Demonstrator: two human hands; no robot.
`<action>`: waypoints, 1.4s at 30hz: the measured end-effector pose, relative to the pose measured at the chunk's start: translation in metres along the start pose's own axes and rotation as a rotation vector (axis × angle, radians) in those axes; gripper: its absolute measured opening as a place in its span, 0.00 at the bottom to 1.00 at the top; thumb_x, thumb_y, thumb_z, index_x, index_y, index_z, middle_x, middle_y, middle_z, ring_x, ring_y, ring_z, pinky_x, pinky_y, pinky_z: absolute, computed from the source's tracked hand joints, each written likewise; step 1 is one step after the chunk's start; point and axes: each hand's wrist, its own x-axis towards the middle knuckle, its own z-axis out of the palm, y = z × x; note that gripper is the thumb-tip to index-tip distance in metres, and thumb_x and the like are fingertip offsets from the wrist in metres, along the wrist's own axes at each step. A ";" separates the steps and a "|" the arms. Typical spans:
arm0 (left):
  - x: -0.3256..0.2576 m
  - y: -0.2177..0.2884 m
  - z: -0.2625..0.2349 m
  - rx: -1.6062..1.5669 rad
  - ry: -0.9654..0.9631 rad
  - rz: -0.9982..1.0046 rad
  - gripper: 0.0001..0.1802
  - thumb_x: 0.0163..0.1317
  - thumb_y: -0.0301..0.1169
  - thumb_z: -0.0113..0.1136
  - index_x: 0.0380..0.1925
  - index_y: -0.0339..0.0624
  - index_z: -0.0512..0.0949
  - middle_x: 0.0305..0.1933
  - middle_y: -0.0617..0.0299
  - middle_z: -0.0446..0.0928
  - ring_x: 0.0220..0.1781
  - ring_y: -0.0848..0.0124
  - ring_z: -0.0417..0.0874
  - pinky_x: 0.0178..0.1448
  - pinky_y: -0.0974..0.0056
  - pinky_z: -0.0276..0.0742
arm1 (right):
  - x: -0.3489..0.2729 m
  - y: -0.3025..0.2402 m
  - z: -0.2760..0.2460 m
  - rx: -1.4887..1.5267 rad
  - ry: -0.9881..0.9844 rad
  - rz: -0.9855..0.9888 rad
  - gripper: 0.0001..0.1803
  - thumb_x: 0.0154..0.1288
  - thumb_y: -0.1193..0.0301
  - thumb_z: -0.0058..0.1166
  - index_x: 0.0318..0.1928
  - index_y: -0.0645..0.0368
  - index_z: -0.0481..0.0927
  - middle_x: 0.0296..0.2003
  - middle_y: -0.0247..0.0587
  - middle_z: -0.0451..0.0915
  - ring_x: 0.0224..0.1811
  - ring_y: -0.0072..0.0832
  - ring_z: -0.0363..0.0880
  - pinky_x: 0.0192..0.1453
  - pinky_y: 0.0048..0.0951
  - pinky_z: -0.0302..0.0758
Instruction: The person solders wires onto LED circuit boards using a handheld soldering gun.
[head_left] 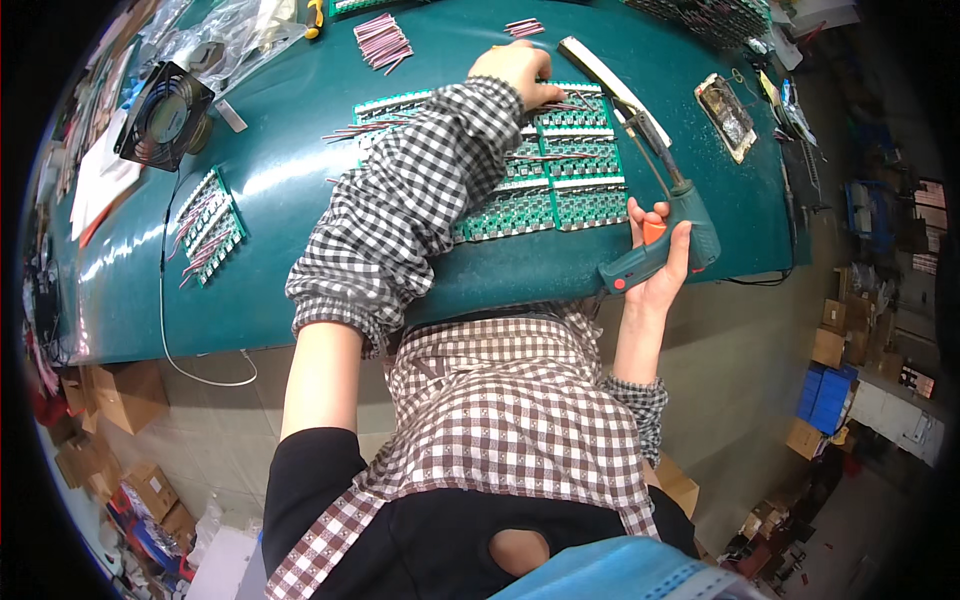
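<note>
Right hand (662,262), right of center, gripped soldering gun (694,222); left hand (512,72), upper center, half-curled, pinch unclear. Circuit boards (508,212) looked light, stiff, fragile: edge-hold best.

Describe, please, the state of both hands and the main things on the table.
Left hand: bent over the circuit boards; exact grip unclear.
Right hand: closed around soldering gun.
Soldering gun: held, tip pointing forward.
Circuit boards: lying flat, wires across some.
Larger wire pile: loose.
Fan: standing; spinning or not, unclear.
Plastic bag: crumpled.
</note>
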 end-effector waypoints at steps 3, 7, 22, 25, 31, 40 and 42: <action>-0.001 -0.002 0.000 -0.039 0.011 0.030 0.22 0.48 0.52 0.65 0.34 0.46 0.80 0.39 0.58 0.77 0.42 0.61 0.79 0.49 0.58 0.75 | -0.001 0.000 0.001 -0.026 0.003 0.004 0.22 0.67 0.57 0.47 0.44 0.67 0.72 0.35 0.42 0.78 0.41 0.35 0.79 0.66 0.47 0.62; -0.002 0.000 -0.004 -0.057 0.040 0.046 0.19 0.49 0.49 0.65 0.31 0.46 0.80 0.37 0.59 0.77 0.42 0.61 0.79 0.47 0.59 0.75 | 0.000 0.000 -0.001 -0.036 -0.015 0.013 0.21 0.67 0.57 0.47 0.44 0.67 0.72 0.35 0.42 0.78 0.41 0.35 0.79 0.66 0.47 0.62; -0.023 0.023 -0.003 0.197 0.138 -0.039 0.13 0.51 0.44 0.64 0.32 0.49 0.82 0.39 0.59 0.75 0.47 0.59 0.76 0.51 0.58 0.73 | -0.006 0.001 0.008 -0.042 -0.023 0.006 0.19 0.67 0.59 0.48 0.43 0.65 0.72 0.38 0.41 0.77 0.39 0.32 0.79 0.67 0.47 0.61; -0.019 0.012 -0.005 0.168 0.129 0.009 0.14 0.52 0.44 0.63 0.30 0.48 0.81 0.37 0.59 0.76 0.44 0.58 0.77 0.50 0.58 0.74 | -0.002 0.004 0.008 -0.030 -0.067 0.018 0.20 0.63 0.61 0.53 0.45 0.65 0.72 0.36 0.42 0.78 0.39 0.36 0.79 0.60 0.45 0.69; -0.059 0.024 -0.040 0.172 0.105 -0.100 0.31 0.54 0.57 0.57 0.50 0.47 0.74 0.45 0.50 0.75 0.49 0.55 0.76 0.54 0.56 0.72 | -0.001 0.005 0.016 -0.003 -0.033 0.044 0.21 0.66 0.58 0.49 0.43 0.67 0.72 0.34 0.43 0.78 0.38 0.35 0.80 0.67 0.47 0.62; -0.246 -0.001 -0.086 0.022 0.316 -0.250 0.47 0.36 0.41 0.76 0.57 0.37 0.65 0.53 0.48 0.69 0.55 0.54 0.70 0.58 0.57 0.69 | -0.005 -0.007 0.011 -0.047 -0.054 0.016 0.22 0.65 0.56 0.49 0.45 0.65 0.71 0.35 0.41 0.78 0.44 0.38 0.78 0.66 0.45 0.62; -0.246 0.010 -0.075 -0.067 0.292 -0.242 0.52 0.31 0.41 0.77 0.60 0.43 0.63 0.53 0.50 0.69 0.56 0.55 0.68 0.60 0.55 0.63 | -0.007 -0.008 0.017 -0.070 -0.101 0.007 0.20 0.65 0.59 0.51 0.45 0.66 0.72 0.35 0.42 0.78 0.45 0.40 0.77 0.62 0.43 0.65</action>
